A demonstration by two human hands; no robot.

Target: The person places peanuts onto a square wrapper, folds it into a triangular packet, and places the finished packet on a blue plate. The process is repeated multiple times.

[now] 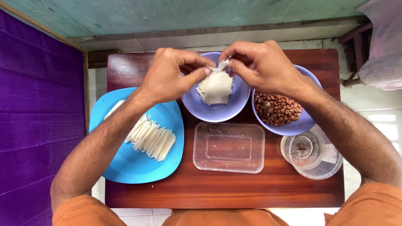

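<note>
I am pinching a thin white wrapper [221,65] between the fingertips of my left hand [167,75] and my right hand [264,67], both closed on its top edge, holding it just above a purple bowl [238,102] near the table's [226,192] far edge. More pale wrappers [215,88] are lying stacked in that bowl. A second purple bowl [299,125] of brown peanuts [277,109] is sitting beside it toward the right edge. A blue plate [125,167] with a row of folded white pieces [151,140] is lying at the left edge. A clear rectangular container [228,147] and a clear round cup [312,152] are standing near the front edge.
</note>
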